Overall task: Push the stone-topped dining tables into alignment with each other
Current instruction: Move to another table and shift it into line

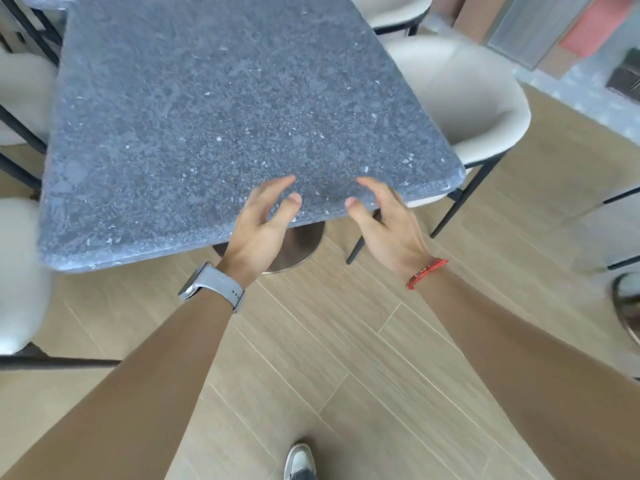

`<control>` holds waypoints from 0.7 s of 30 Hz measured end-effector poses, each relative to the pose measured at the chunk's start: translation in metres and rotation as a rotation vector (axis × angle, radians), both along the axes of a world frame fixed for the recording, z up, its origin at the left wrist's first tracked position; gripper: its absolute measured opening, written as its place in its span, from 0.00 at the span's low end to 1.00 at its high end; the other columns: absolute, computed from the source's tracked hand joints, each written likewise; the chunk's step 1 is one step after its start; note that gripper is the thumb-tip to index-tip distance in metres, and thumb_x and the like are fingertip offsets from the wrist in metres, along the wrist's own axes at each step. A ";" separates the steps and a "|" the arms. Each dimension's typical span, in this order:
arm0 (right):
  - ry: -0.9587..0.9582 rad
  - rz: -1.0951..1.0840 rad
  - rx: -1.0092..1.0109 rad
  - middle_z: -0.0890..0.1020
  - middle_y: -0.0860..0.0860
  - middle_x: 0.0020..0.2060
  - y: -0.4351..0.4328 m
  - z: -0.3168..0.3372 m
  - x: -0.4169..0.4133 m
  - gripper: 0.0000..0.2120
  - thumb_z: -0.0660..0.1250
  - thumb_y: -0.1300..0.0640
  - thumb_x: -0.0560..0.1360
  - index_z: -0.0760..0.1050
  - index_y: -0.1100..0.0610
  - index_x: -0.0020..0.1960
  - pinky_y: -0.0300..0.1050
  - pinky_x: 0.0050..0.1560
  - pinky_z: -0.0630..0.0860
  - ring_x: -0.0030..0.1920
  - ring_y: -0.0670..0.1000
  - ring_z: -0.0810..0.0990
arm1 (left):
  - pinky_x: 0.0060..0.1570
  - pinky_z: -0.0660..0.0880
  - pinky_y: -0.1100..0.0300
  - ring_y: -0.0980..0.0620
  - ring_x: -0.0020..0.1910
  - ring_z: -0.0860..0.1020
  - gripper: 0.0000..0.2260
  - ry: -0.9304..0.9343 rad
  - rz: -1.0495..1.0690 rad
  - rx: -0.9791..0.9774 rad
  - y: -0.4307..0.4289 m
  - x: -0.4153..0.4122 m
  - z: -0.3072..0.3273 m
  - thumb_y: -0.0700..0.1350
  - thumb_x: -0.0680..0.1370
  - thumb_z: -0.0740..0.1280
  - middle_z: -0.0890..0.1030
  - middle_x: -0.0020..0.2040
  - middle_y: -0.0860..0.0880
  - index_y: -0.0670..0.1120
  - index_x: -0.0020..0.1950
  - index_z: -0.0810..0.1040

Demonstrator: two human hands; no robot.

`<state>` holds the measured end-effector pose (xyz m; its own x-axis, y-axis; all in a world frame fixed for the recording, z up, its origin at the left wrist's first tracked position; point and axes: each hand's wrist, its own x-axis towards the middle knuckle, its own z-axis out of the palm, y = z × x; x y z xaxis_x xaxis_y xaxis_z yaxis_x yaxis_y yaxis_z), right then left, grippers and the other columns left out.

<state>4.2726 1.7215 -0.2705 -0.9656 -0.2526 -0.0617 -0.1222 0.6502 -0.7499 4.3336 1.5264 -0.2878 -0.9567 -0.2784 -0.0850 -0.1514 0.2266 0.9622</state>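
Now left hand [262, 221] & right hand [385, 220] spread, gripping nothing, at stone-topped table [207, 116] edge mid-frame; plant palms evenly, push slow.

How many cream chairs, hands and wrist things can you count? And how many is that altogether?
cream chairs: 4
hands: 2, the left hand and the right hand
wrist things: 2, a grey watch and a red bracelet
total: 8
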 end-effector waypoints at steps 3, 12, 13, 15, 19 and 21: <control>-0.021 -0.045 -0.087 0.75 0.46 0.69 0.009 0.017 0.019 0.21 0.63 0.42 0.81 0.69 0.40 0.73 0.37 0.62 0.61 0.68 0.44 0.72 | 0.67 0.62 0.71 0.73 0.63 0.71 0.14 0.053 -0.032 0.069 0.006 0.019 0.026 0.51 0.86 0.62 0.73 0.70 0.60 0.61 0.71 0.74; -0.051 -0.212 -0.377 0.79 0.41 0.55 0.075 0.087 0.039 0.13 0.62 0.45 0.82 0.74 0.38 0.66 0.23 0.53 0.66 0.53 0.33 0.76 | 0.71 0.72 0.45 0.52 0.67 0.78 0.22 0.182 -0.074 0.215 0.058 0.028 0.088 0.66 0.75 0.59 0.80 0.68 0.53 0.59 0.63 0.79; -0.046 -0.231 -0.400 0.79 0.41 0.52 0.085 0.092 0.040 0.12 0.62 0.45 0.82 0.74 0.38 0.65 0.25 0.54 0.66 0.52 0.35 0.76 | 0.70 0.73 0.44 0.52 0.66 0.79 0.22 0.196 -0.085 0.220 0.069 0.024 0.092 0.66 0.75 0.59 0.80 0.68 0.52 0.59 0.63 0.79; -0.014 -0.269 -0.436 0.80 0.42 0.49 0.111 0.098 0.039 0.14 0.63 0.42 0.80 0.75 0.37 0.64 0.32 0.57 0.69 0.50 0.37 0.77 | 0.68 0.74 0.45 0.50 0.65 0.79 0.22 0.225 -0.119 0.235 0.097 0.011 0.102 0.65 0.75 0.59 0.81 0.67 0.49 0.57 0.63 0.79; 0.024 -0.315 -0.477 0.80 0.40 0.48 0.167 0.105 0.030 0.13 0.63 0.42 0.79 0.75 0.37 0.64 0.41 0.58 0.72 0.46 0.36 0.78 | 0.62 0.76 0.50 0.49 0.63 0.80 0.22 0.260 -0.206 0.262 0.157 -0.023 0.124 0.64 0.75 0.60 0.81 0.65 0.48 0.56 0.64 0.79; 0.030 -0.345 -0.489 0.82 0.37 0.50 0.198 0.112 0.020 0.16 0.62 0.38 0.76 0.74 0.35 0.63 0.48 0.60 0.76 0.52 0.38 0.80 | 0.60 0.76 0.53 0.50 0.63 0.80 0.22 0.270 -0.245 0.264 0.188 -0.041 0.134 0.64 0.76 0.59 0.81 0.66 0.48 0.57 0.64 0.79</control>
<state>4.2929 1.9196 -0.1585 -0.9964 0.0838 0.0114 0.0088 0.2366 -0.9716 4.2927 1.7147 -0.1541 -0.9894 -0.0432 0.1388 0.1403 -0.0338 0.9895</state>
